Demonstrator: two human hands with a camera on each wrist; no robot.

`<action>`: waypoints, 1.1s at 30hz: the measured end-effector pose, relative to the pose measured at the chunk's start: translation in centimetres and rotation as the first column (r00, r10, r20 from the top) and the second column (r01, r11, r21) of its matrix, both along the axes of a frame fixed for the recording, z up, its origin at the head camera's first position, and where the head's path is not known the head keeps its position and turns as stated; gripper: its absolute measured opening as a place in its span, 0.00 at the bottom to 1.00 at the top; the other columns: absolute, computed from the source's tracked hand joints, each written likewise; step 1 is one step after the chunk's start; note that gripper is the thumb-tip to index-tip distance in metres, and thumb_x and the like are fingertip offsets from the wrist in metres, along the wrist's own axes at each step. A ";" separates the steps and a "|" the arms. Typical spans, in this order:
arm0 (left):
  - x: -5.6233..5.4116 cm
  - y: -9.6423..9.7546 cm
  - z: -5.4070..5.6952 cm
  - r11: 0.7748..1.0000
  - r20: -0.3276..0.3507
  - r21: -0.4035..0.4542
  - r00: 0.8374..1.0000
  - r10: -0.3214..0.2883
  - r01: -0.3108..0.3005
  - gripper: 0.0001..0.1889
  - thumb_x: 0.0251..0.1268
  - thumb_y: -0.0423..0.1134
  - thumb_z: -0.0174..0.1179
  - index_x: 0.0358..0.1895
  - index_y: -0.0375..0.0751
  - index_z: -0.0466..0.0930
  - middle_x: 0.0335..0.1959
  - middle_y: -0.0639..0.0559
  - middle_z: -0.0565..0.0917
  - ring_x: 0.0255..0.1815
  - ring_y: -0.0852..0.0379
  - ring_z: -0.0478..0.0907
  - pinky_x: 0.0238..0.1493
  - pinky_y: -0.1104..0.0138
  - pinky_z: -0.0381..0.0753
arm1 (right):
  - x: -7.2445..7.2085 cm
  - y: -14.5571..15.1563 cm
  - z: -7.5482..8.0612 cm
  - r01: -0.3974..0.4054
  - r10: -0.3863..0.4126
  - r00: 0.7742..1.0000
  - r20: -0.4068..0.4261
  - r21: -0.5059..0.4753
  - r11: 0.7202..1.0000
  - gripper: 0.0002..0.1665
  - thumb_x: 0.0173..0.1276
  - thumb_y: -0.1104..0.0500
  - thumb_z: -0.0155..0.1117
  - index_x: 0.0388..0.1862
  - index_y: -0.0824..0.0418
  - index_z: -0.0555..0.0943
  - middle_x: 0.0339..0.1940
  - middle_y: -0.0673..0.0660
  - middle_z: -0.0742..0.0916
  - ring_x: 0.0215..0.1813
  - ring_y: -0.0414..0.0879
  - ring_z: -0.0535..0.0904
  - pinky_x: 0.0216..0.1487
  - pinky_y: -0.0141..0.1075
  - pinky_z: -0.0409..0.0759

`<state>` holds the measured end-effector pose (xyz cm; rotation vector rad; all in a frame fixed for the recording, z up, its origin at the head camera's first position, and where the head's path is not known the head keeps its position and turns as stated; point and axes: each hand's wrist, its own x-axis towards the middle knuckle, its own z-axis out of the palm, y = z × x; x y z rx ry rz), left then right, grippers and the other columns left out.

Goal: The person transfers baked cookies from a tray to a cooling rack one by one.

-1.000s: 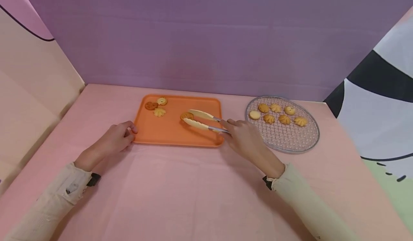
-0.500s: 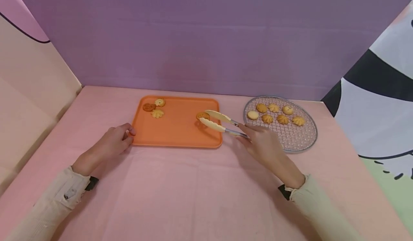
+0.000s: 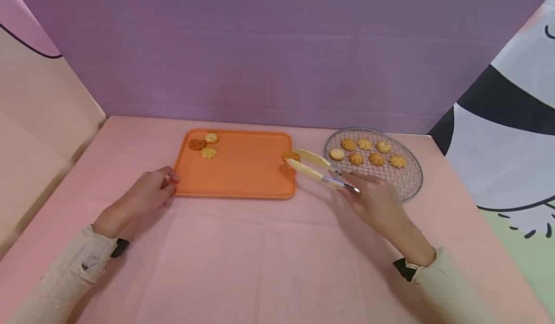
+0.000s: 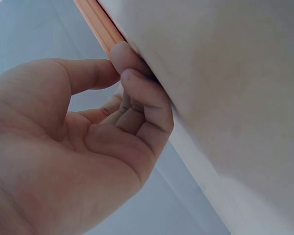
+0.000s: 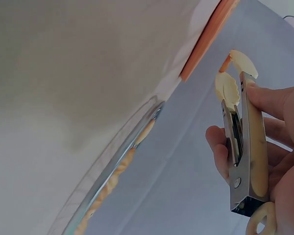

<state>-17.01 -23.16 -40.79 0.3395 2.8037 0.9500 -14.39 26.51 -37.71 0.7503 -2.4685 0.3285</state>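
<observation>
head view: left hand (image 3: 140,196) pinches the left edge of the orange tray (image 3: 243,177); three cookies (image 3: 208,153) lie in its far left corner; above its right edge, tongs (image 3: 307,170) clamp a brown cookie (image 3: 289,156); right of it, right hand (image 3: 376,202) grips the tongs before a wire rack (image 3: 403,179).

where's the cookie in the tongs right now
In the head view, the cookie is between the tips of the tongs, over the right edge of the orange tray, left of the round rack.
</observation>
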 end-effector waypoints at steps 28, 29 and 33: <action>0.3 0.2 0.3 1.000 -0.013 0.006 1.000 -0.009 0.009 0.06 0.70 0.28 0.52 0.46 0.30 0.73 0.19 0.51 0.78 0.19 0.58 0.73 0.22 0.69 0.72 | 2.6 7.6 -0.3 0.219 -0.220 0.973 0.065 0.027 0.975 0.23 0.57 0.57 0.77 0.49 0.66 0.85 0.33 0.65 0.89 0.28 0.60 0.85 0.29 0.57 0.78; 0.3 0.2 0.3 1.000 -0.012 0.007 1.000 -0.008 0.008 0.06 0.70 0.28 0.52 0.46 0.30 0.73 0.19 0.51 0.78 0.19 0.58 0.73 0.22 0.69 0.72 | 2.7 7.9 -0.3 0.223 -0.224 0.972 0.066 0.031 0.974 0.23 0.56 0.58 0.77 0.49 0.67 0.85 0.33 0.66 0.89 0.28 0.60 0.84 0.29 0.58 0.78; 0.2 0.2 0.3 1.000 -0.006 0.011 1.000 -0.005 0.005 0.06 0.71 0.29 0.52 0.47 0.31 0.73 0.20 0.51 0.78 0.19 0.58 0.72 0.21 0.69 0.73 | 2.9 8.6 -0.4 0.243 -0.246 0.966 0.078 0.040 0.969 0.22 0.56 0.59 0.77 0.49 0.67 0.85 0.31 0.66 0.88 0.27 0.61 0.84 0.27 0.58 0.77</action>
